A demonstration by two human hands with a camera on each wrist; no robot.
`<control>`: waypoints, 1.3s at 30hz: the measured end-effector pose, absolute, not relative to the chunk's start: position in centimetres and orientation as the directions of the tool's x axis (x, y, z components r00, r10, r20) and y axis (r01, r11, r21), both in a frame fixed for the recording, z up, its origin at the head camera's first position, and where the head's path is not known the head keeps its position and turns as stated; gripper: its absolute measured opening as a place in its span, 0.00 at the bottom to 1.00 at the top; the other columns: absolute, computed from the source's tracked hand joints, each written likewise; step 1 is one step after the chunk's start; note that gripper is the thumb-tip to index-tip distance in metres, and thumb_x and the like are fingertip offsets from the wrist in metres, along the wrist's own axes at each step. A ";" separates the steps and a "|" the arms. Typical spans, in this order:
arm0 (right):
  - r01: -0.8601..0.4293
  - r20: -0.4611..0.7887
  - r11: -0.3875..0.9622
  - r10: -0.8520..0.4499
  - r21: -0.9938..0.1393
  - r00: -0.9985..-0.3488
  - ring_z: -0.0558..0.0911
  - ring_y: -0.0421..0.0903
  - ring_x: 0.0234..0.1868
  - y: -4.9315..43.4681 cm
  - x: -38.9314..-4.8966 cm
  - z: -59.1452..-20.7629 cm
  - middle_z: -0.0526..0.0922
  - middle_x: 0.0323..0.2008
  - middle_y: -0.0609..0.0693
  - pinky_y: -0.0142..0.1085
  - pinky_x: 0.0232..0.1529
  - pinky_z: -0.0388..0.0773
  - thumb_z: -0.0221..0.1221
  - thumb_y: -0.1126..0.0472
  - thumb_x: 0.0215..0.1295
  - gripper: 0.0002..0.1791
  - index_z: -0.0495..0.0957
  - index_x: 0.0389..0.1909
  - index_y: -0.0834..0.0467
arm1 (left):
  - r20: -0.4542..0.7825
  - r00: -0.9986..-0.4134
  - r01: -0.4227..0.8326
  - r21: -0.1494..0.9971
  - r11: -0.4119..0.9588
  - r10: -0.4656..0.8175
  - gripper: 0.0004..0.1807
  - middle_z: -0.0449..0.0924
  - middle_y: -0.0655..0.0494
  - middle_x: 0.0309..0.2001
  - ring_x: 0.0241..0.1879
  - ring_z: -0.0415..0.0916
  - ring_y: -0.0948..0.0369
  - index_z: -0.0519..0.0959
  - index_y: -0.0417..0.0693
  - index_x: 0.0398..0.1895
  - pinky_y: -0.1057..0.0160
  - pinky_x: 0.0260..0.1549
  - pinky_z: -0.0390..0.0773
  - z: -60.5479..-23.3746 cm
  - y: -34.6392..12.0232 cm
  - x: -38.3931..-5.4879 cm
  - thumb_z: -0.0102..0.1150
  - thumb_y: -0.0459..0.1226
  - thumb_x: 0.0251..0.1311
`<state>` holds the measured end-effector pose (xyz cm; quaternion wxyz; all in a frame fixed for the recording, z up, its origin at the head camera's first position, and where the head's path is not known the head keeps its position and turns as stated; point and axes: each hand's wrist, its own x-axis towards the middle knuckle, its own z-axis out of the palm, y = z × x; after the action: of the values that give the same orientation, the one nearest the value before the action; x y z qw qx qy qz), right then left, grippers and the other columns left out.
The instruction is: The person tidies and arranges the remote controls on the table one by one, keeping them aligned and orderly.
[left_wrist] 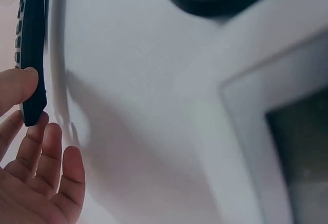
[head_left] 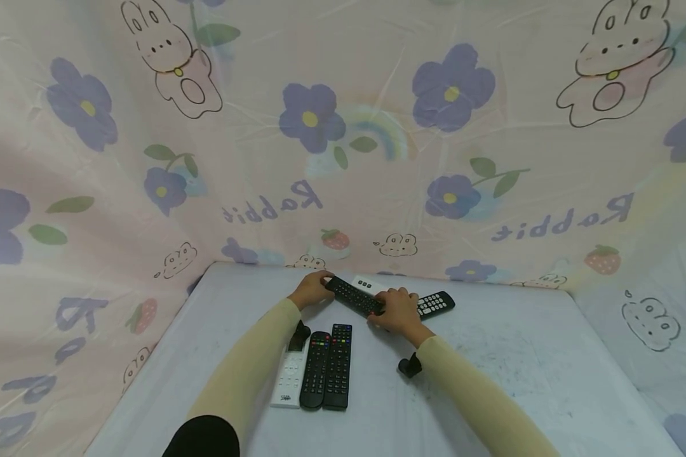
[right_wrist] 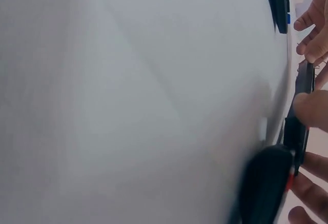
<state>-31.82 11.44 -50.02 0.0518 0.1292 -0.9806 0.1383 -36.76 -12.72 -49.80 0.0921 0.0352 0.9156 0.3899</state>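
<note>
- Held remote [head_left: 351,297], black: one, in both your hands, slanting from your left hand down toward your right, beyond the row of three.
- Left hand [head_left: 310,291]: thumb and finger pinch the remote's far end; the other fingers loosely bent and spread.
- Right hand [head_left: 397,312]: grips the near end, thumb on one side, fingers on the other, closed to the remote's thickness.
- Pale remote [head_left: 363,283]: one, just behind the held remote, partly hidden by it.
- Light-keyed remote [head_left: 436,304], black: one, to the right of your right hand, which partly covers it.
- Row of three, nearer you, side by side: white remote [head_left: 289,379] at left, round-ended remote [head_left: 315,369] in the middle, square-ended remote [head_left: 338,368] at right, both latter black.
- Table [head_left: 520,362]: white-topped, beneath all remotes.
- Curtain [head_left: 371,197]: rabbits, purple flowers, strawberries; behind the table.
- Sleeves [head_left: 486,400]: pale yellow, on both your arms.
</note>
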 end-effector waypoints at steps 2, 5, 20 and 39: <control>-0.272 0.146 0.929 -0.241 -0.252 -0.959 0.73 0.48 0.38 11.5 -31.8 -50.0 0.82 0.36 0.49 0.52 0.44 0.66 0.71 0.42 0.46 0.28 0.83 0.48 0.51 | -0.132 -0.982 -0.001 0.719 0.695 0.136 0.30 0.78 0.48 0.51 0.49 0.76 0.53 0.72 0.52 0.63 0.56 0.47 0.80 -49.7 -12.8 -36.6 0.67 0.36 0.54; -0.272 0.141 0.930 -0.243 -0.246 -0.960 0.73 0.48 0.38 11.5 -31.8 -50.0 0.81 0.36 0.48 0.49 0.42 0.67 0.70 0.41 0.46 0.28 0.83 0.48 0.51 | -0.122 -0.984 0.005 0.719 0.695 0.133 0.30 0.78 0.48 0.50 0.48 0.76 0.54 0.72 0.51 0.63 0.56 0.46 0.80 -49.4 -12.9 -36.2 0.67 0.36 0.54; -0.313 0.156 0.918 -0.281 -0.243 -0.947 0.73 0.47 0.37 12.1 -31.6 -49.9 0.82 0.36 0.48 0.43 0.38 0.72 0.69 0.44 0.47 0.27 0.82 0.48 0.52 | -0.096 -0.984 0.028 0.750 0.661 0.150 0.30 0.78 0.49 0.47 0.46 0.75 0.55 0.72 0.49 0.61 0.55 0.47 0.78 -48.9 -13.0 -35.1 0.69 0.37 0.53; -0.327 0.190 0.889 -0.278 -0.322 -0.942 0.75 0.49 0.37 12.5 -30.6 -48.7 0.82 0.37 0.51 0.45 0.41 0.75 0.70 0.48 0.45 0.26 0.83 0.47 0.53 | -0.101 -0.969 0.065 0.775 0.628 0.225 0.30 0.78 0.49 0.49 0.46 0.76 0.56 0.70 0.49 0.63 0.58 0.42 0.79 -48.6 -13.6 -34.1 0.68 0.38 0.56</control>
<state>-30.57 12.49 -48.67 0.0693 0.1561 -0.9693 0.1771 -34.12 -13.57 -48.59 0.0943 0.0807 0.8974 0.4235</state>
